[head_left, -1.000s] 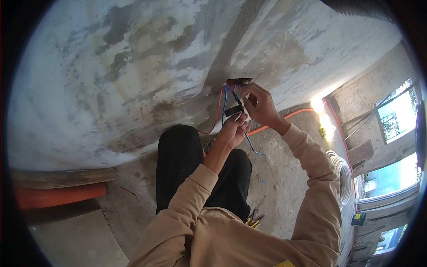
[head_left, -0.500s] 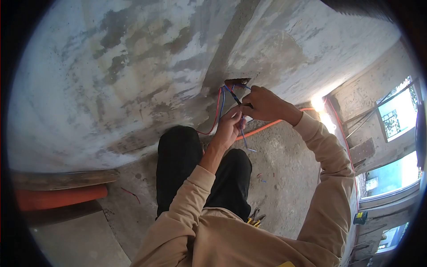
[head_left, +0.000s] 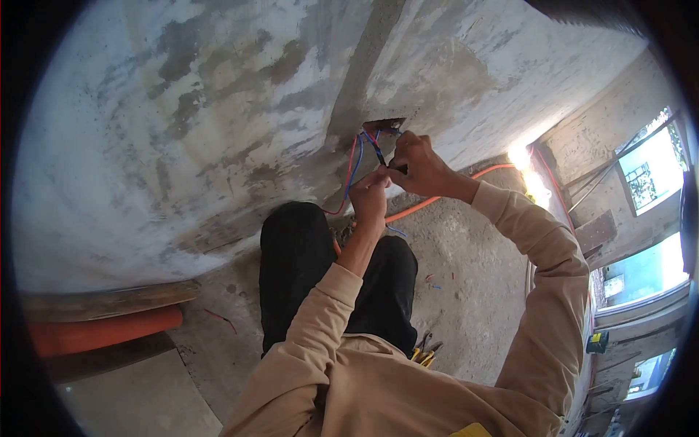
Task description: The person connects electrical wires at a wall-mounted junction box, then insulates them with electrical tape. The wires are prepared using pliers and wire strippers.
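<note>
The left hand [head_left: 370,195] of a worker seated low at a patchy plastered wall [head_left: 218,146] is pinched narrow at the near end of a dark-wrapped strand [head_left: 378,152], which hangs from a rough opening [head_left: 384,124] on the far side. Just to its right, the right hand [head_left: 421,169] curls around a dark item [head_left: 401,168], mostly hidden by the fingers — too little shows to say what it is. To the left, a red wire [head_left: 351,169] and a blue wire [head_left: 354,172] loop down from the same opening.

The likeliest trouble is a slip: the left hand's pinch is small, and a hard pull from the right could drag the strand free or leave its wrapping loose. Tugged sideways, the wires could scrape against the opening's broken edge and suffer nicked insulation. The slack loops hang close to the left knee [head_left: 295,237], where a shift of the leg might snag them — whether any wire carries current cannot be told. Yellow-handled pliers [head_left: 427,355], on the near side beside the worker, could be knocked by a careless turn.
</note>
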The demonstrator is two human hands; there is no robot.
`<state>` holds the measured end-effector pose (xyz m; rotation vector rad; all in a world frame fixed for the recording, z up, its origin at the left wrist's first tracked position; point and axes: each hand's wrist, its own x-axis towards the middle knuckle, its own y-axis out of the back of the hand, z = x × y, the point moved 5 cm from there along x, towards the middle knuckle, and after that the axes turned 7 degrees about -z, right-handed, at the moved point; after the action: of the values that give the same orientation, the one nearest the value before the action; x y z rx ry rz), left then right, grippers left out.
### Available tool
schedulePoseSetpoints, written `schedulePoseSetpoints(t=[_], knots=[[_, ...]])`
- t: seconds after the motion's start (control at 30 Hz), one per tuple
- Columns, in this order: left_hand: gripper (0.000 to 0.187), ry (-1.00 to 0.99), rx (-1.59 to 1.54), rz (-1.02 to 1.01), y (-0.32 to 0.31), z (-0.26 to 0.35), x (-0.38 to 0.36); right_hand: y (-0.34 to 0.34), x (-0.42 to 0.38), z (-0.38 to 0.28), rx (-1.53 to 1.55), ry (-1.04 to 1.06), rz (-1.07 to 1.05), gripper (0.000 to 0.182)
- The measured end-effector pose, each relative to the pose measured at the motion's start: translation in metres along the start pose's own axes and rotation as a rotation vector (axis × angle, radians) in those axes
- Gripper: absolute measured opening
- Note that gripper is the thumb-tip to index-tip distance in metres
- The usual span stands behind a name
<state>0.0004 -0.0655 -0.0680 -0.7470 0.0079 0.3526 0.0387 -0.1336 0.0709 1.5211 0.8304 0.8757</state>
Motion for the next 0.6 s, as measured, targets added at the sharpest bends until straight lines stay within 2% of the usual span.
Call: schedulePoseSetpoints(t=[0.1, 0.2, 0.3, 0.4, 0.5, 0.53, 0.6], knots=[[0.018, 0.046, 0.039, -0.002, 0.004, 0.004, -0.001, 0.002, 0.000, 0.013, 0.009, -0.062, 0.015, 0.025], [0.027, 0.195, -0.166, -0.118, 0.004, -0.004, -0.003, -0.003, 0.001, 0.019, 0.058, -0.078, 0.135, 0.019], [0.027, 0.206, -0.394, -0.238, 0.006, -0.008, -0.006, -0.010, 0.002, 0.032, 0.180, -0.202, 0.093, 0.014], [0.019, 0.342, -0.545, -0.233, 0.000, -0.017, -0.005, -0.011, 0.008, 0.029, 0.105, -0.185, 0.052, 0.016], [0.010, 0.371, -0.660, -0.468, -0.007, -0.017, -0.002, -0.010, 0.017, 0.037, 0.371, -0.163, 0.001, 0.020], [0.004, 0.387, -0.682, -0.479, -0.009, -0.017, -0.004, -0.010, 0.017, 0.039, 0.374, -0.204, -0.008, 0.021], [0.010, 0.415, -0.725, -0.505, -0.013, -0.016, -0.006, -0.005, 0.017, 0.040, 0.376, -0.283, -0.023, 0.023]])
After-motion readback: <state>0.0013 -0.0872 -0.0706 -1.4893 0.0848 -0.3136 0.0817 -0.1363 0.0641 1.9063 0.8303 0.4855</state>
